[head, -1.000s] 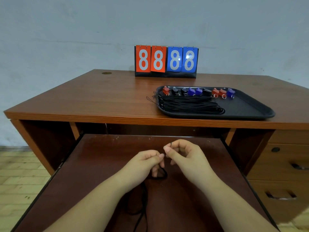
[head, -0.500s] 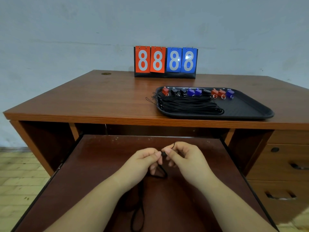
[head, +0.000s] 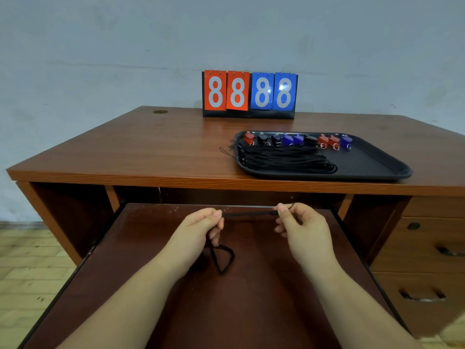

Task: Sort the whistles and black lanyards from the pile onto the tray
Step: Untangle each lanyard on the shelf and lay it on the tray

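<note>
A black lanyard (head: 247, 213) is stretched taut between my two hands above the pull-out shelf. My left hand (head: 198, 229) pinches one part of it, and its loop hangs below that hand. My right hand (head: 300, 226) pinches the thin end. On the desk top, a black tray (head: 377, 162) carries a row of several red, black and blue whistles (head: 297, 140) along its far side. A bundle of black lanyards (head: 281, 159) lies in the tray's left half, with thin ends spilling over the left rim.
A flip scoreboard (head: 249, 94) showing 8888 stands at the back of the wooden desk (head: 151, 152). The pull-out shelf (head: 251, 298) lies under my arms. Drawers (head: 422, 253) are at the right.
My hands have moved apart and risen a little, pulling the lanyard straight between them. Before, they were close together with the cord bunched.
</note>
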Tool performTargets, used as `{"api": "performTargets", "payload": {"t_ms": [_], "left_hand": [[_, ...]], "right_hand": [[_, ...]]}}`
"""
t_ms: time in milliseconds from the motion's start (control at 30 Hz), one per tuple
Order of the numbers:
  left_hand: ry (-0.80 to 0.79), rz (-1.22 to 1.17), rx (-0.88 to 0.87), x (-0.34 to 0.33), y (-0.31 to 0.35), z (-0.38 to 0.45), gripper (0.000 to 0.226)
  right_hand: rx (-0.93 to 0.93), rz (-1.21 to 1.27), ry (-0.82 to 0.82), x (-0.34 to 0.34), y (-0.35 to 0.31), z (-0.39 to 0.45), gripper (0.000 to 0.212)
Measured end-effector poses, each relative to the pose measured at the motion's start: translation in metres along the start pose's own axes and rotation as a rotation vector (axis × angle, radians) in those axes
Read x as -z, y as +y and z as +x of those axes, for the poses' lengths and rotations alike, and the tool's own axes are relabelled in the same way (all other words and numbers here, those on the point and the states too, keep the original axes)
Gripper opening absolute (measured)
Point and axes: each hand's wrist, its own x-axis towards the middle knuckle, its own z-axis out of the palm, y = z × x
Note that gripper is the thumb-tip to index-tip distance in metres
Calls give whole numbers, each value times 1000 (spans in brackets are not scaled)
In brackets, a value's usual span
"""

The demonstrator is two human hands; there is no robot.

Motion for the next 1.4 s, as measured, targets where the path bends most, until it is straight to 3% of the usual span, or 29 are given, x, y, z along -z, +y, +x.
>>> {"api": "performTargets", "payload": {"t_ms": [133,367,433,667,800,900,1067,1267,1400], "left_hand": [[-59,101,-57,-1,0,-3,39],[-151,129,-126,-7,-3,-6,30],[-161,137,-126,-6,-4,-8,30],[-130,151,-86,-8,1,-9,34],[99,275,-5,-4,-1,-5,32],[231,477,-44,-2,-2,-6,18],[74,455,-280,-14,3,-13,16],[1,321,-191,-18,4,-15,11],[50,185,-133,-18,7,-14,10]], "right_hand": [[102,-5,-87,-1,-5,-4,17],[217,-91,-465,-15,-4,-15,18],[224,-124,-508,-17,-4,-17,17],[163,-102,-427,-13,-5,-16,19],[91,13,-202,-10,-5,-11,22],[98,71,-190,-8,-10,-12,23],[169,101,-295,-13,-12,-15,23],[186,113,-383,-15,-9,-17,19],[111,71,-382,-16,-7,-16,18]]}}
